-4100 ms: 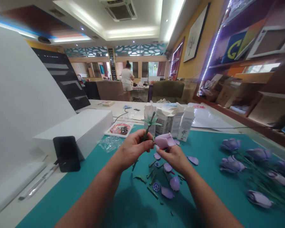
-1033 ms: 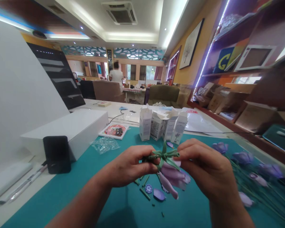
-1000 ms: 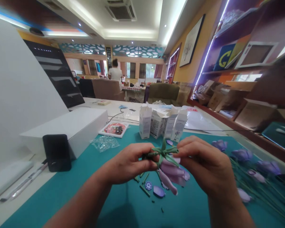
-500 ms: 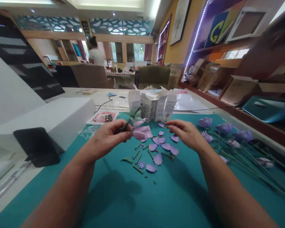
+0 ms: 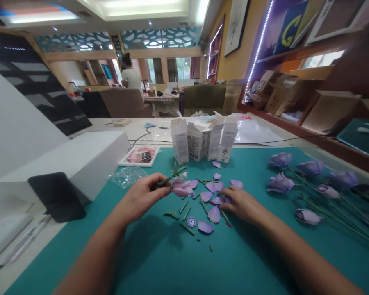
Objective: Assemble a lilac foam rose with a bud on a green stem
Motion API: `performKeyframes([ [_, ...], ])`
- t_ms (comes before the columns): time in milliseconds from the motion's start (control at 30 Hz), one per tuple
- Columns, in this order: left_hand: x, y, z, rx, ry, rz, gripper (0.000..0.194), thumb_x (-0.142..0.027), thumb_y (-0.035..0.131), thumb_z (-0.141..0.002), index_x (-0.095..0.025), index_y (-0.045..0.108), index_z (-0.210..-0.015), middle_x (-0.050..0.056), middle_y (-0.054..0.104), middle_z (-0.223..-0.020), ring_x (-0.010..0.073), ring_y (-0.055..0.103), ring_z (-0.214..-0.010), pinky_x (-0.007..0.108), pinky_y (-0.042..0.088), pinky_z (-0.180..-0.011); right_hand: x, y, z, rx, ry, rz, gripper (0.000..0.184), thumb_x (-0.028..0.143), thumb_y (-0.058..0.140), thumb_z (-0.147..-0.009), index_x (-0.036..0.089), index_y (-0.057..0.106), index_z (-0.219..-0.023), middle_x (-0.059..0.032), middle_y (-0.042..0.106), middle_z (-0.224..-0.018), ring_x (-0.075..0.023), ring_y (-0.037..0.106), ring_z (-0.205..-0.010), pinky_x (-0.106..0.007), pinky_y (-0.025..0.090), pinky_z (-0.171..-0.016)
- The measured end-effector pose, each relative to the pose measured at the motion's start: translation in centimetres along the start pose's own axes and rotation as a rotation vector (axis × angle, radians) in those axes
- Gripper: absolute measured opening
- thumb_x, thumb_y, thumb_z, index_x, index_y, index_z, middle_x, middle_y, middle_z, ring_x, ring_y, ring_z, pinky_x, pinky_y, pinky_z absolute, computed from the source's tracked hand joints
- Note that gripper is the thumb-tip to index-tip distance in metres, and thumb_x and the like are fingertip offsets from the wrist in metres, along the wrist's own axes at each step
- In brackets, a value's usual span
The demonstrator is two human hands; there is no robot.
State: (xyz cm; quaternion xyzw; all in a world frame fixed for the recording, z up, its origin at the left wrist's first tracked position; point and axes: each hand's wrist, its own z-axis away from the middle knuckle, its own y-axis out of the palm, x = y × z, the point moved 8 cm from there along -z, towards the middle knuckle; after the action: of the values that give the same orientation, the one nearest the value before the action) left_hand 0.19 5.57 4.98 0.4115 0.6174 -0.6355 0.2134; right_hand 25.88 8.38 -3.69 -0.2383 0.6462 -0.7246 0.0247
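While left hand [image 5: 143,196] grips green stem [image 5: 172,177], right hand [image 5: 241,206] touches lilac petals [image 5: 206,196].

The left hand [image 5: 144,194] and the right hand [image 5: 241,206] are both bare, each with a broad back narrowing into slim, tapering fingers [image 5: 161,185]. Behind each hand, a narrower wrist leads into a long bare forearm. The left forearm [image 5: 92,254] and the right forearm [image 5: 307,256] widen gradually away from the hands and run out past the lower edge of the view. Whatever is worn higher up stays out of sight, and the fingernails are too small to make out.
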Motion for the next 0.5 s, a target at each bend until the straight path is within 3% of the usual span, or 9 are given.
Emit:
performKeyframes([
  [100,-0.2,0.3,0.0,0.027,-0.023,0.013,0.025,-0.041,0.055,-0.081,-0.018,0.065,-0.087,0.001,0.058,-0.076,0.0152,0.048,-0.069,0.029,0.039,-0.062,1.7,-2.3,-0.5,-0.084,-0.051,-0.171,0.031,0.035,0.054,-0.09,0.02,0.067,-0.114,-0.0136,0.065,-0.113,-0.0297,0.059,-0.106,-0.044,0.045,-0.09],
  [200,-0.9,0.4,0.0,0.043,-0.029,0.056,0.024,-0.039,0.055,-0.082,-0.018,0.065,-0.087,0.0,0.056,-0.075,0.0139,0.046,-0.067,0.028,0.038,-0.061,4.9,-4.4,-0.7,-0.093,-0.152,-0.6,0.032,0.04,0.052,-0.091,0.024,0.064,-0.115,-0.0095,0.066,-0.112,-0.0249,0.061,-0.103,-0.043,0.049,-0.088],
  [267,-1.4,0.6,0.0,0.057,-0.027,0.11,0.023,-0.038,0.056,-0.081,-0.018,0.064,-0.086,-0.001,0.055,-0.074,0.0135,0.046,-0.067,0.027,0.038,-0.061,7.2,-5.2,-0.6,-0.059,-0.203,-0.867,0.039,0.041,0.056,-0.088,0.025,0.059,-0.123,-0.0095,0.064,-0.116,-0.0235,0.061,-0.102,-0.041,0.052,-0.083],
  [333,-1.9,0.7,-0.1,0.072,-0.024,0.157,0.021,-0.038,0.058,-0.08,-0.018,0.063,-0.084,-0.002,0.054,-0.072,0.0134,0.046,-0.067,0.027,0.039,-0.062,9.1,-5.5,-0.5,-0.033,-0.245,-1.043,0.06,0.039,0.07,-0.078,0.03,0.05,-0.134,-0.0094,0.057,-0.127,-0.0234,0.059,-0.105,-0.038,0.054,-0.078],
  [433,-2.6,1.0,-0.3,0.093,-0.018,0.187,0.021,-0.038,0.06,-0.079,-0.018,0.063,-0.082,-0.002,0.054,-0.071,0.0133,0.046,-0.067,0.027,0.039,-0.062,11.0,-5.7,-0.3,-0.005,-0.278,-1.122,0.091,0.031,0.084,-0.06,0.035,0.04,-0.139,-0.0077,0.048,-0.134,-0.0217,0.057,-0.102,-0.034,0.055,-0.072],
  [500,-2.9,1.0,-0.5,0.091,-0.008,0.199,0.02,-0.037,0.061,-0.079,-0.017,0.063,-0.082,-0.002,0.054,-0.072,0.0134,0.047,-0.068,0.027,0.039,-0.063,11.4,-5.9,-0.2,-0.04,-0.262,-1.098,0.082,0.031,0.084,-0.06,0.031,0.046,-0.133,-0.0068,0.051,-0.127,-0.0181,0.058,-0.091,-0.032,0.053,-0.069],
])
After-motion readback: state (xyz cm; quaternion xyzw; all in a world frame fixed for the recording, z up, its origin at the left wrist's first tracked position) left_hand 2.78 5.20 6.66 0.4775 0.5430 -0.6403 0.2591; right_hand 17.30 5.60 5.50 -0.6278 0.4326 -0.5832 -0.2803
